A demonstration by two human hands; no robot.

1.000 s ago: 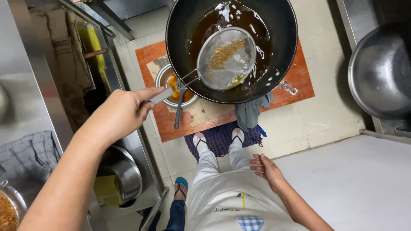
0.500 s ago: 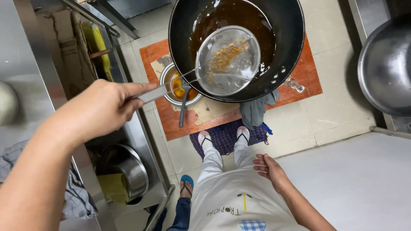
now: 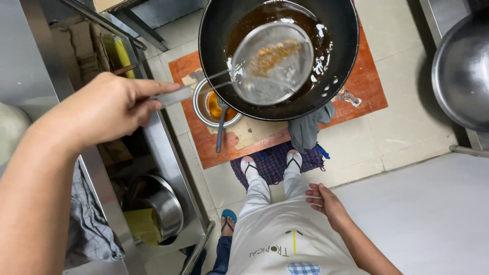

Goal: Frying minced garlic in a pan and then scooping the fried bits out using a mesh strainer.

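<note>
The left hand (image 3: 109,109) is clenched around the flat metal handle of a round wire-mesh skimmer (image 3: 271,63), held above a big black wok (image 3: 346,56) of dark, glossy oil at about 12 o'clock in the view. Golden-brown fried crumbs lie in the fine mesh bowl. The right hand (image 3: 326,201) rests flat on the person's white apron at about 5 o'clock, fingers (image 3: 313,193) loose and holding nothing.

The likely trouble – hot oil dripping from the mesh if the skimmer swings past the wok's rim, landing on the orange mat (image 3: 367,84) or the sandalled feet just below. A tilt could also spill the crumbs.

Just beside the wok at 9 o'clock sits a small steel bowl (image 3: 201,109) with orange liquid and a spoon; a grey cloth (image 3: 308,130) hangs at the wok's near rim.
</note>
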